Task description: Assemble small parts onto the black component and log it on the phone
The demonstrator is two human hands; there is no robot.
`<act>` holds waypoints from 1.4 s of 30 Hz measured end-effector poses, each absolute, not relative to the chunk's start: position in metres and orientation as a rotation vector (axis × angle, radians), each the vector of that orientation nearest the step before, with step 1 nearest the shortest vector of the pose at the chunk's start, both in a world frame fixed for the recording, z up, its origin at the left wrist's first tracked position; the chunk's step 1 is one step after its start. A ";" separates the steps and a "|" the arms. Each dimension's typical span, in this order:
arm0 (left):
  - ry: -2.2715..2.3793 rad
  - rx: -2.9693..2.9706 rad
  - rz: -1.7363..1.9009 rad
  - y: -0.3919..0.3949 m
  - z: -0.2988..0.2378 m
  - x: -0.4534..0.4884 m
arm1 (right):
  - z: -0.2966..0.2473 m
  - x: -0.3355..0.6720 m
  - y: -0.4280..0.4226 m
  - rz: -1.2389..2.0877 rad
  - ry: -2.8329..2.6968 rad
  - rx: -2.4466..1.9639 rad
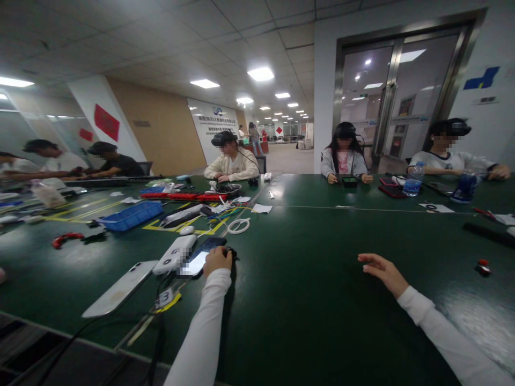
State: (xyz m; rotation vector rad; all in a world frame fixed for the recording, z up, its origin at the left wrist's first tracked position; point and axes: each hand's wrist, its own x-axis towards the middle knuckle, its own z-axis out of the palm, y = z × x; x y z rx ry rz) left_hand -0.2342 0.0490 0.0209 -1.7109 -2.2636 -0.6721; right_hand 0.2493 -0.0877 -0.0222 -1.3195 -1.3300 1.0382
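My left hand (pixel 217 261) is closed at the table's left-centre, fingers curled around a small black object (pixel 230 251) that they mostly cover. Right beside that hand lies a phone with a lit screen (pixel 197 264), and a dark flat item (pixel 214 244) is just behind it. A white power bank-like block (pixel 175 254) and a white phone (pixel 120 288) lie further left. My right hand (pixel 384 272) is held over the green table (pixel 298 300), fingers stretched out and apart, with nothing in it.
A blue tray (pixel 132 215), a coil of white cable (pixel 238 225) and tangled wires are at the left. A small red-and-black item (pixel 483 267) lies at the right. Bottles (pixel 413 179) stand at the far right. Several people in headsets sit around the table.
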 end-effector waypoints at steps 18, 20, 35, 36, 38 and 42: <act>-2.310 -1.763 -0.734 0.053 0.019 -0.238 | -0.025 0.251 -0.086 1.044 -1.339 -1.314; -2.311 -1.763 -0.737 0.054 0.019 -0.238 | -0.027 0.252 -0.085 1.048 -1.334 -1.315; -2.165 -2.031 -0.872 0.049 0.013 -0.196 | -0.019 0.245 -0.089 1.015 -1.355 -1.303; -2.136 -2.065 -0.867 0.047 0.013 -0.188 | -0.019 0.245 -0.089 1.015 -1.363 -1.310; -2.061 -2.147 -0.844 0.042 0.012 -0.169 | -0.021 0.245 -0.088 1.008 -1.394 -1.326; -1.840 -2.366 -0.831 0.027 0.011 -0.118 | -0.025 0.242 -0.087 0.952 -1.494 -1.371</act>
